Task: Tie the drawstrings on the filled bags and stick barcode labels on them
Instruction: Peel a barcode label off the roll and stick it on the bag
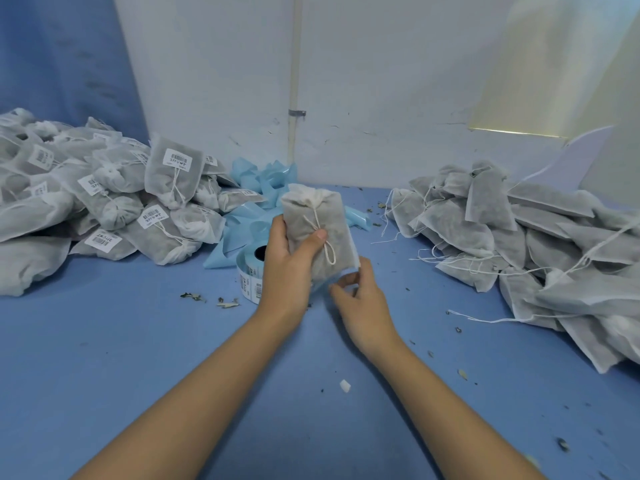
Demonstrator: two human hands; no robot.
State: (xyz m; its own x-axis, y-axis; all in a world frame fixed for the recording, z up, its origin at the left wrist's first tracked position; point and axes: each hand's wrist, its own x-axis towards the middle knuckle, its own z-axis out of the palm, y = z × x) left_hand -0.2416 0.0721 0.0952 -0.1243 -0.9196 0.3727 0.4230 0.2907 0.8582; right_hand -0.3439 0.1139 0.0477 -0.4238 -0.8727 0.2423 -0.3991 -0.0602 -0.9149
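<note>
Gripping the bag mid-body, the left hand has its thumb over the drawstring. The right hand pinches the bottom corner. Long axis runs 11 to 5, with the cinched neck at 11. Label roll at 9, just behind the left hand. Labelled pile at 9–10, unlabelled pile at 3, blue backing scraps at 12. Bare table toward 6.
</note>
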